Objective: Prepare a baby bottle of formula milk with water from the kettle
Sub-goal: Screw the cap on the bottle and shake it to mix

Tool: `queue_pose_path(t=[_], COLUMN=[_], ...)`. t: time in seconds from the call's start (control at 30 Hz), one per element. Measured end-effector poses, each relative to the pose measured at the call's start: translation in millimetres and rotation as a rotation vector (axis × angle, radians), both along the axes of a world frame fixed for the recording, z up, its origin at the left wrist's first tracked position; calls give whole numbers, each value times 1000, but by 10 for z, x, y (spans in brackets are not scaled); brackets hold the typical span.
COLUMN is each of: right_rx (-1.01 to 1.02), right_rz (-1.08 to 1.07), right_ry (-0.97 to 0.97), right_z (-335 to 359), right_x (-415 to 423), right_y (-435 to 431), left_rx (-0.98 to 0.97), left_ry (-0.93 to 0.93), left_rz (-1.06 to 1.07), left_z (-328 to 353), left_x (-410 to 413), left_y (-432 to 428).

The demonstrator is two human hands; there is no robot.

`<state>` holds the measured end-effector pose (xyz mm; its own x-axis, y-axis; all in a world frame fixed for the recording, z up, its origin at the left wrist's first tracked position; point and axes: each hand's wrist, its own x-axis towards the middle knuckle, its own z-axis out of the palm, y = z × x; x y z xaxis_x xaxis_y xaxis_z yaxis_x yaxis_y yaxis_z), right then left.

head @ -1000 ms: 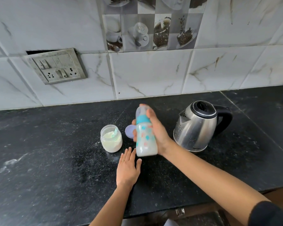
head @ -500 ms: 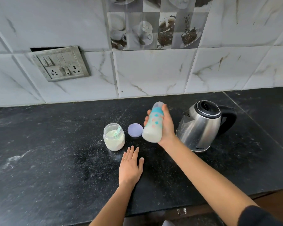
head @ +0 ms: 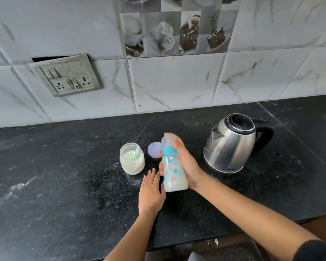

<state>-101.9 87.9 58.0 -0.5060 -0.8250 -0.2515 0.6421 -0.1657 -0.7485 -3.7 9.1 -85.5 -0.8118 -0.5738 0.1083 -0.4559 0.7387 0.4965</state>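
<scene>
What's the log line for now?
right hand: grips teal-collared plastic baby bottle | left hand: flat on black stone counter

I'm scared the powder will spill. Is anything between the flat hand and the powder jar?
Nothing visible is. Only bare counter lies between the left hand and the powder jar. The right hand holds the bottle right of that path.

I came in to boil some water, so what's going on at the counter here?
A person is making up formula. Their right hand grips a capped baby bottle of milky liquid, nearly upright over the black counter, while the left hand rests flat on the counter beside it. The powder jar stands open with a scoop inside, its lid lying next to it. The kettle sits to the right, untouched, its own top shut.
</scene>
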Motion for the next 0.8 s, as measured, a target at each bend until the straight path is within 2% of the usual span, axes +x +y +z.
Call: queue_pose_path(t=[0.1,0.13,0.23,0.3,0.43,0.6,0.67,0.73,0.8], right_rx=[-35,-18,70,31,-31,46,17,-53,-49], right_rz=[-190,-221,-91,-40,-226,-30,-83,-211,-195], right_ry=[-224,-240,-81,-14,-255,-32,-73,-217,-239], right_z=[86,99,-23,-26,55,-109,-30,72,95], right_x=[-286,-342,-227,-124,-394,-106,-227,-422,-440], right_y=[-100,-111,-30,48,-56,14,-28,-67,-42], left_rx=[-12,-13,-7,-8,-7,-9,-8,5,4], left_ry=[-13,-15,-10,-3,-4,-12,-10,-9,-6], left_rz=[13,16,4,2,19,4,10,16,18], left_z=[-11,-15,-18,-34,-38,-47,-34,-34,-21], left_x=[-8,-8,0,-6,-9,0,2,-9,-6], left_y=[0,4,7,2,3,-7,-6,-9,-4])
